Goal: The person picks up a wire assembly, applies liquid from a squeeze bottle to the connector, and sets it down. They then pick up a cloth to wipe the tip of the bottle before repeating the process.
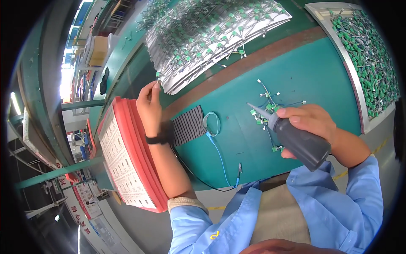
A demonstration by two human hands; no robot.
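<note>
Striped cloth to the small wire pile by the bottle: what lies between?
In the head view: a teal looped band with its blue cord, then green tabletop.

Left fingers [148,90] pinch a small green connector [158,74], near white sheets [174,84] heaped with similar wired pieces [218,31]. Right fingers [301,122] grip a dark squeeze bottle [301,144]; just beyond them, loose wired connectors [270,106] lie on the green tabletop [321,72]. Between both sets of fingers: striped cloth [189,125].

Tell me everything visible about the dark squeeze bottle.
The squeeze bottle is dark grey, smooth and plastic-looking, with a lighter grey nozzle tapering to a narrow end. Gripped by the right hand, it is held aslant over the green table, nozzle pointing left and away from the person, near wired green connectors. Its contents cannot be made out.
</note>
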